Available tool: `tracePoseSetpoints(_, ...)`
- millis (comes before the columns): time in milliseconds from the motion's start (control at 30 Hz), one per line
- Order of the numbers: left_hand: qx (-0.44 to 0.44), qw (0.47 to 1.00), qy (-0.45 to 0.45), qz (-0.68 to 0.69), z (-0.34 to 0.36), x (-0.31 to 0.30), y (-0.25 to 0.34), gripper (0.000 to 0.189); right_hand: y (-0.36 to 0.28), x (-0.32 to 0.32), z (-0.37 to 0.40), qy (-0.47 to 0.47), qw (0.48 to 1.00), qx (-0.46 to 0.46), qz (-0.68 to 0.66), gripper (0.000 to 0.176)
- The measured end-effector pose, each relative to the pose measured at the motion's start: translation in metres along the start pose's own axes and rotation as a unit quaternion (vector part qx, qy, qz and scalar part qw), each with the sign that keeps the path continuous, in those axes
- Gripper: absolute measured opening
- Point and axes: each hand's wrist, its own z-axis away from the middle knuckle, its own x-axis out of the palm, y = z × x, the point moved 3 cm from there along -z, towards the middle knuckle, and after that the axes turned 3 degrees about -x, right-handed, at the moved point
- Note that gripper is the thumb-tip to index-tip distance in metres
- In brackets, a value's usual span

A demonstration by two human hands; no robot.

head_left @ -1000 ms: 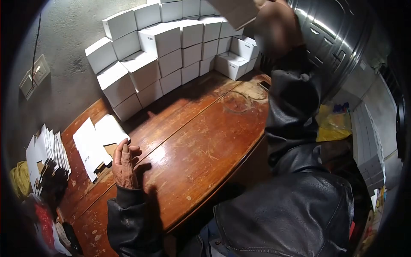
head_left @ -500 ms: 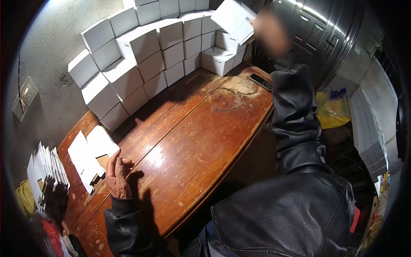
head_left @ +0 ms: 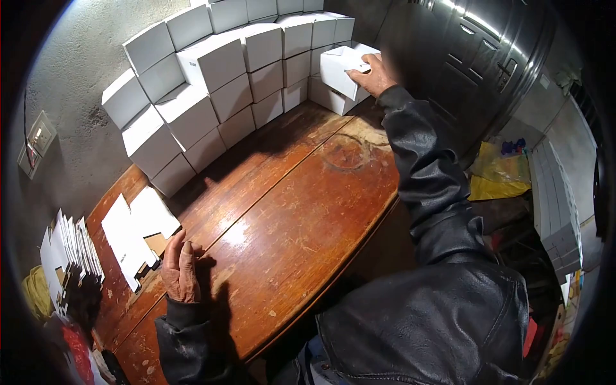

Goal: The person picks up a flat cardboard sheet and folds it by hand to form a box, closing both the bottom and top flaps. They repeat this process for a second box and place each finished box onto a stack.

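Observation:
My right hand (head_left: pixel 375 76) reaches to the far end of the table and grips a white box (head_left: pixel 338 70) by its near side. The box is tilted, close over a lower white box (head_left: pixel 328 96) at the end of the stack. My left hand (head_left: pixel 180 268) is at the near left, fingers stretched and apart, with nothing in it. Just beyond its fingertips, flat white carton blanks (head_left: pixel 122 234) lie on the wooden table (head_left: pixel 282 218), with brown inner card showing at a cut-out.
Rows of white boxes (head_left: pixel 228 99) stand stacked along the wall. A bundle of folded white cartons (head_left: pixel 77 253) stands at the left edge, below a wall socket (head_left: pixel 43 136). To the right are a yellow bag (head_left: pixel 497 173), more stacked boxes (head_left: pixel 555 208) and a metal door (head_left: pixel 475 58).
My right hand has moved left and down with the white box, bringing it from the air to the stack's right end. The phone has gone behind my right arm. My left hand barely shifts.

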Motion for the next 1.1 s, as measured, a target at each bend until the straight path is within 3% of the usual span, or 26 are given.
tracePoseSetpoints(133,0.007,1.0,-0.006,-0.008,0.0,0.001,-0.001,0.036,0.006,0.015,-0.004,0.009,1.0,-0.017,-0.003,0.059)
tracePoseSetpoints(333,0.01,0.998,-0.02,-0.058,0.001,0.002,0.005,0.038,-0.009,0.002,0.016,0.126,0.991,-0.015,0.052,0.062)
tracePoseSetpoints(433,0.016,0.997,-0.019,-0.077,0.002,0.004,0.006,0.038,-0.011,0.006,0.025,0.096,0.993,0.027,0.067,0.066)
tracePoseSetpoints(600,0.006,0.998,-0.02,-0.058,0.001,0.003,0.003,0.037,-0.005,0.027,0.019,0.059,0.995,0.06,-0.054,0.063)
tracePoseSetpoints(900,0.003,0.997,-0.014,-0.07,0.001,0.003,0.0,0.035,0.001,0.039,0.013,0.058,0.995,0.07,-0.037,0.071)
tracePoseSetpoints(1033,0.046,0.991,-0.018,-0.127,-0.002,0.002,0.005,0.033,0.007,0.037,0.016,0.08,0.99,0.092,0.07,0.071)
tracePoseSetpoints(1100,0.007,0.996,-0.002,-0.085,-0.003,0.002,-0.002,0.032,-0.002,0.028,0.019,0.064,0.993,0.093,0.02,0.07)
